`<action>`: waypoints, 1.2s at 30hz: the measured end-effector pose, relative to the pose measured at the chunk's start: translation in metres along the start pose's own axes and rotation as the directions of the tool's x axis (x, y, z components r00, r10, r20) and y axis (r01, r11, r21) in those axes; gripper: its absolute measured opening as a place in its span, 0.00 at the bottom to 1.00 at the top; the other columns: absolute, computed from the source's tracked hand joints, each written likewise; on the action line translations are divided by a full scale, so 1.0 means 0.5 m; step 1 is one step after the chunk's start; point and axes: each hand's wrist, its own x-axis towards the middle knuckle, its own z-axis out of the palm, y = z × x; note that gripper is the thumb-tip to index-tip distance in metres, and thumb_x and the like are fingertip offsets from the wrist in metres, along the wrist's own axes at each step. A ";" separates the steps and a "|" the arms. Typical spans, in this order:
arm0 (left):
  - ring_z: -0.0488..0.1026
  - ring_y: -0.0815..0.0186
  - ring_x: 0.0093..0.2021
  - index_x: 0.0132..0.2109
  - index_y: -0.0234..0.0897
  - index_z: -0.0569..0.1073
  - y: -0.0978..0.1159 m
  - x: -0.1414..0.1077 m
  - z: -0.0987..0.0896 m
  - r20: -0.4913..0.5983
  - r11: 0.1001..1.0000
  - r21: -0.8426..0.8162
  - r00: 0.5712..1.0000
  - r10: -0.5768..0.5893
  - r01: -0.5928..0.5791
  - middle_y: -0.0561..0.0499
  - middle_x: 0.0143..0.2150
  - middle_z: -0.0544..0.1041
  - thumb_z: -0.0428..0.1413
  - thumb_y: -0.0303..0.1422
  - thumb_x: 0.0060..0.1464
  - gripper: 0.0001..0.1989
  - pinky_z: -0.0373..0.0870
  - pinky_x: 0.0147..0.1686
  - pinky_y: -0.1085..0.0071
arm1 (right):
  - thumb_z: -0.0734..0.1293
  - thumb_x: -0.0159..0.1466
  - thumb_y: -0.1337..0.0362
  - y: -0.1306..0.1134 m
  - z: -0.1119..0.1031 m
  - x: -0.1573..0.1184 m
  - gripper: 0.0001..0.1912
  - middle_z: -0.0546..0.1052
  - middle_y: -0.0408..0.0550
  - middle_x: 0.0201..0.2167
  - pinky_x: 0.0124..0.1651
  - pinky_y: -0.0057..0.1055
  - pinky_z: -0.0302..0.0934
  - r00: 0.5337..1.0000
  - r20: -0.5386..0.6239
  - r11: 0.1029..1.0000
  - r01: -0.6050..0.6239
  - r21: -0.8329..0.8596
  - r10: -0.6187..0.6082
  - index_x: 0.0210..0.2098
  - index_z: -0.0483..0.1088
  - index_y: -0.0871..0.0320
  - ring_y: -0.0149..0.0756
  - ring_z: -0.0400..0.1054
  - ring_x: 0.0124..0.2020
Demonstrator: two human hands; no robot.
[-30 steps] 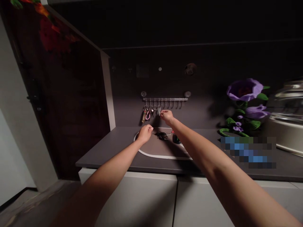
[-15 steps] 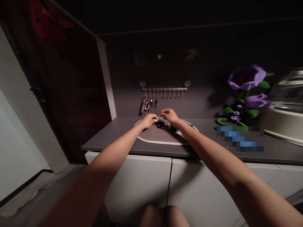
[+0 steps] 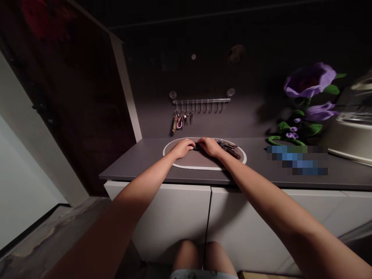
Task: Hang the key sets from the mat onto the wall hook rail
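A dark bunch of keys [image 3: 197, 147] lies low over the oval mat [image 3: 200, 168], between my two hands and partly covered by them. My left hand [image 3: 183, 148] is closed with its fingertips pinching the bunch's left side. From the right, my right hand [image 3: 209, 147] curls over the same bunch, its fingers bent down and partly hidden. Just beyond my right wrist, a pile of more keys [image 3: 229, 147] rests on the mat's right part. On the wall behind, several keys with a pink ring and a brown tag [image 3: 175, 124] hang from the hook rail [image 3: 202, 101].
The mat sits on a dark grey counter [image 3: 130, 162] above white cabinet doors [image 3: 174, 217]. Purple fabric flowers [image 3: 310, 83] and a large cream appliance [image 3: 351, 135] stand at the right. A dark door [image 3: 78, 100] is at the left.
My right hand has lowered from above the mat onto the dark bunch of keys, and my left hand has closed in on it. The view has tilted down slightly, and the pile at right now shows.
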 end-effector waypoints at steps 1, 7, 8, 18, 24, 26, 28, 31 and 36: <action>0.68 0.67 0.39 0.37 0.36 0.74 0.000 0.000 0.001 0.001 1.000 0.009 1.000 -0.001 0.001 0.50 0.37 0.74 0.52 0.26 0.50 0.08 0.63 0.43 0.71 | 0.59 0.59 0.71 0.001 0.001 0.001 0.14 0.76 0.50 0.39 0.44 0.24 0.57 1.000 0.004 1.000 0.000 0.000 0.000 0.40 0.73 0.60 0.35 0.69 0.42; 0.68 0.66 0.36 0.33 0.35 0.73 0.002 0.002 0.002 -0.022 0.999 0.049 1.000 -0.002 0.003 0.50 0.34 0.73 0.52 0.27 0.49 0.05 0.63 0.40 0.71 | 0.61 0.56 0.72 0.010 0.004 0.006 0.13 0.77 0.49 0.38 0.43 0.25 0.57 1.000 0.001 0.998 0.028 0.052 -0.028 0.38 0.74 0.57 0.36 0.69 0.40; 0.68 0.66 0.36 0.32 0.35 0.73 0.003 0.002 0.001 -0.027 0.998 0.055 1.000 -0.007 0.008 0.50 0.34 0.73 0.52 0.27 0.50 0.05 0.63 0.40 0.71 | 0.61 0.56 0.72 0.010 0.003 0.006 0.13 0.77 0.48 0.37 0.43 0.26 0.57 1.000 0.001 0.998 0.026 0.066 -0.026 0.37 0.74 0.57 0.36 0.69 0.39; 0.68 0.66 0.35 0.33 0.34 0.72 -0.001 0.004 -0.006 -0.137 0.999 0.023 0.990 -0.038 0.042 0.49 0.33 0.74 0.48 0.27 0.52 0.08 0.63 0.38 0.71 | 0.63 0.55 0.71 0.009 -0.004 0.010 0.11 0.77 0.47 0.36 0.41 0.25 0.56 0.997 0.048 0.989 0.060 0.133 -0.067 0.36 0.74 0.57 0.36 0.69 0.37; 0.68 0.70 0.34 0.34 0.34 0.71 0.004 0.007 -0.007 -0.226 0.992 -0.088 0.968 -0.105 0.087 0.51 0.32 0.73 0.48 0.27 0.52 0.07 0.63 0.37 0.74 | 0.63 0.56 0.69 0.003 -0.004 0.010 0.12 0.76 0.48 0.36 0.42 0.26 0.57 0.999 0.019 0.984 0.036 0.173 -0.040 0.39 0.73 0.58 0.35 0.68 0.37; 0.68 0.70 0.33 0.35 0.33 0.71 0.005 0.008 -0.007 -0.231 0.989 -0.125 0.967 -0.110 0.082 0.51 0.32 0.74 0.47 0.27 0.52 0.08 0.64 0.37 0.74 | 0.63 0.56 0.68 -0.001 -0.006 0.010 0.11 0.76 0.48 0.36 0.42 0.26 0.57 1.000 -0.006 0.976 0.028 0.214 -0.027 0.39 0.73 0.58 0.34 0.68 0.36; 0.68 0.70 0.33 0.35 0.33 0.71 0.006 0.009 -0.007 -0.233 0.982 -0.170 0.966 -0.115 0.076 0.51 0.33 0.74 0.47 0.27 0.51 0.08 0.64 0.37 0.74 | 0.62 0.56 0.68 -0.004 -0.008 0.011 0.11 0.76 0.47 0.35 0.42 0.26 0.57 0.999 -0.032 0.961 0.023 0.274 -0.014 0.38 0.72 0.58 0.33 0.67 0.36; 0.68 0.71 0.33 0.35 0.32 0.71 0.009 0.010 -0.008 -0.247 0.968 -0.239 0.959 -0.137 0.077 0.50 0.33 0.74 0.48 0.27 0.51 0.08 0.65 0.37 0.74 | 0.62 0.56 0.67 -0.005 -0.008 0.014 0.10 0.76 0.46 0.34 0.41 0.26 0.57 0.999 -0.051 0.917 0.010 0.399 0.011 0.36 0.72 0.59 0.31 0.66 0.34; 0.69 0.70 0.34 0.36 0.33 0.71 0.017 0.011 -0.012 -0.292 0.958 -0.273 0.941 -0.172 0.090 0.50 0.34 0.75 0.48 0.28 0.51 0.08 0.66 0.38 0.74 | 0.64 0.53 0.62 -0.001 -0.003 0.019 0.12 0.74 0.44 0.29 0.37 0.25 0.57 0.998 -0.023 0.772 -0.030 0.635 0.058 0.34 0.72 0.62 0.27 0.63 0.28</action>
